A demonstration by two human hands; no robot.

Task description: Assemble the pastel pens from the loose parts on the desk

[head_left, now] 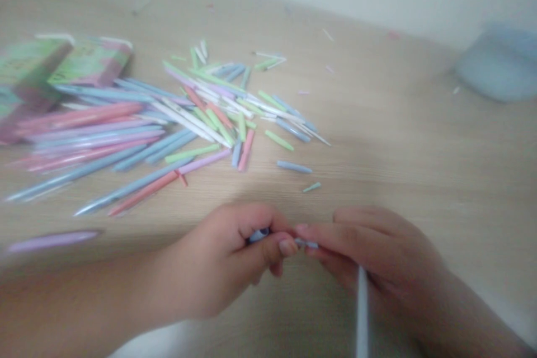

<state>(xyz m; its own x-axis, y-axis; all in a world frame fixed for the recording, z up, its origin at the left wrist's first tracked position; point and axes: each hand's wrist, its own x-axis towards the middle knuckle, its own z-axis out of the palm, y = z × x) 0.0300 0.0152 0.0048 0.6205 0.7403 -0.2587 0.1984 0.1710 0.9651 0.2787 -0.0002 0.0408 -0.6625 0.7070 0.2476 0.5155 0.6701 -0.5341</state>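
Note:
My left hand (235, 260) is closed around a blue pen tube (259, 234); only its end shows between thumb and forefinger. My right hand (377, 251) is closed too, its fingertips meeting those of the left. A small pale blue-grey pen part (308, 244) sits between the fingertips of both hands. From under the right palm a slim white pen barrel (361, 313) sticks out toward me. Just beyond the hands lie a small teal piece (311, 187) and a short blue pen piece (294, 166). Blur hides finer detail.
Pen barrels, caps and short pieces in several colours (218, 112) lie heaped on the wooden table (419, 168). Green and pink boxes (90, 61) stand at left. One purple pen (54, 240) lies near my left forearm. A bluish object (499, 64) is at far right.

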